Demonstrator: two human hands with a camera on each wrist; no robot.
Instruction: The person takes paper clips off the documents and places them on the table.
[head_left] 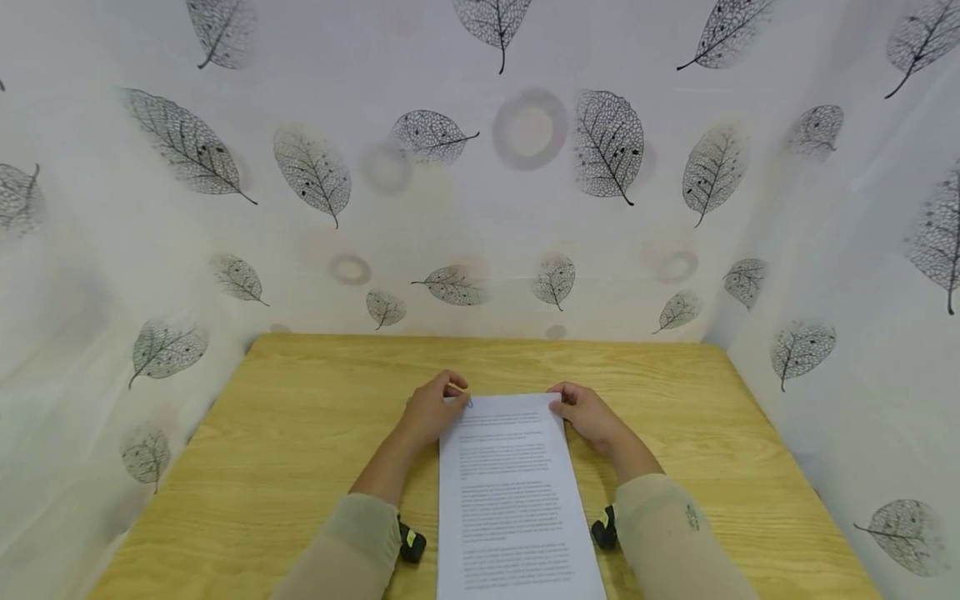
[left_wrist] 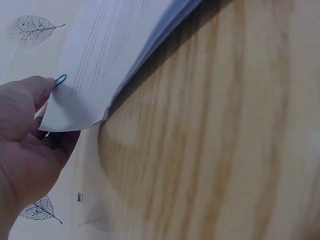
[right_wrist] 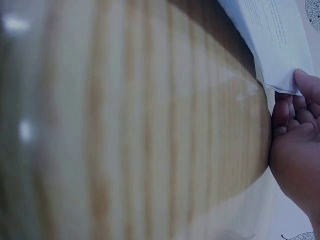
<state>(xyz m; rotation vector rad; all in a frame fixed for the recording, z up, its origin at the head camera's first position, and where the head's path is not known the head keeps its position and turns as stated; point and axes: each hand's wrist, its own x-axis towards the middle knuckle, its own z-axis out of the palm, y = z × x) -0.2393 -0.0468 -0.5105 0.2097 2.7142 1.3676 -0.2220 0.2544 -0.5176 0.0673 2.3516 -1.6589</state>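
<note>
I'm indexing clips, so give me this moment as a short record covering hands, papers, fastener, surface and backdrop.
Left hand: pinches the far left corner of the papers, thumb at the clip
Right hand: pinches the far right corner
Papers: white, several sheets, lines of print on top
Clip: blue, at the far edge near the left corner
Surface: wood-grain table
Backdrop: pale curtain with leaf prints
</note>
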